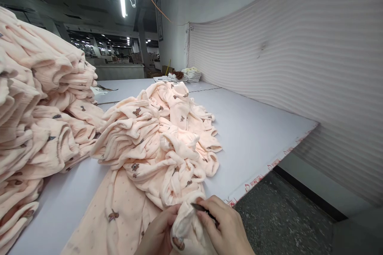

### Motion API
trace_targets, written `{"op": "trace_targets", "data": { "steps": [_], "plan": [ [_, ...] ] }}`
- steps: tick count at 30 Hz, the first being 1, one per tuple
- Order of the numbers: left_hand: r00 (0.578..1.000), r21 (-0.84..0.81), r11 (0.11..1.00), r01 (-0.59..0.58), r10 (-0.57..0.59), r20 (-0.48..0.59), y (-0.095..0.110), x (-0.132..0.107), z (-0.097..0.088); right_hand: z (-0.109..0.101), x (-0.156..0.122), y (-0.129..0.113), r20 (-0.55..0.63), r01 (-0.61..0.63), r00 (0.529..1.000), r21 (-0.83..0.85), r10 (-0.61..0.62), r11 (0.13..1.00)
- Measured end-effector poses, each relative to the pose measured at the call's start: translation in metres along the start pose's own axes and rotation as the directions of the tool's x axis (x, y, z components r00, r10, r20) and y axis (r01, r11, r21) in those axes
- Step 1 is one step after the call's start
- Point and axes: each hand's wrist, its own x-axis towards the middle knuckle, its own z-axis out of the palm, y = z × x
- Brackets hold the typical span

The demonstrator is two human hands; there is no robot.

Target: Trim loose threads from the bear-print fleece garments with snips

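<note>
A loose heap of peach fleece garments (161, 139) with small brown prints lies on the white table (254, 135). At the bottom edge, my left hand (157, 233) pinches a fold of one garment (185, 227) from the left. My right hand (224, 227) is closed on a small dark pair of snips (200, 208), whose tip rests against the same fold. Both hands sit at the near table edge, touching the fabric.
A tall stack of folded peach garments (38, 115) fills the left side. A ribbed white wall covering (299, 67) runs along the right. Dark floor (284, 215) shows beyond the table edge. Small piles of pale items (188, 75) sit at the far end.
</note>
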Motion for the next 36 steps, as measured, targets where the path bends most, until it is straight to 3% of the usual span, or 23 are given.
{"op": "trace_targets", "data": {
  "steps": [3,7,13,16,20,26,32,36],
  "plan": [
    [1.000,0.006,1.000,0.010,-0.011,0.019,0.001,0.002,-0.003,0.002,0.002,0.001,-0.003,-0.030,1.000,0.022,0.030,0.999],
    [0.999,0.055,0.998,-0.015,0.012,0.046,0.000,0.003,-0.002,0.000,0.001,0.002,0.020,0.062,0.998,-0.040,-0.061,0.997],
    [0.999,0.166,0.986,-0.031,0.027,0.028,0.002,0.001,0.001,-0.001,0.001,-0.005,0.017,0.103,0.995,-0.080,-0.102,0.991],
    [0.998,0.166,0.985,-0.043,0.035,0.050,0.004,-0.001,0.001,0.000,0.002,-0.006,-0.020,0.057,0.998,-0.053,-0.058,0.997],
    [0.996,0.083,0.994,-0.067,0.062,0.063,0.005,-0.001,-0.001,-0.001,-0.007,0.002,0.011,-0.044,0.999,0.087,0.044,0.995],
    [0.997,-0.102,0.993,-0.054,0.060,0.051,-0.002,0.006,-0.014,0.005,-0.035,0.018,0.065,0.051,0.996,0.025,-0.053,0.998],
    [0.997,-0.209,0.976,-0.066,0.056,-0.054,-0.004,0.011,-0.018,0.019,-0.042,0.020,-0.079,0.187,0.978,-0.096,-0.194,0.978],
    [0.998,-0.221,0.974,-0.058,0.052,-0.034,-0.003,0.011,-0.014,0.027,-0.036,0.014,-0.138,0.249,0.953,-0.161,-0.271,0.955]
  ]
}}
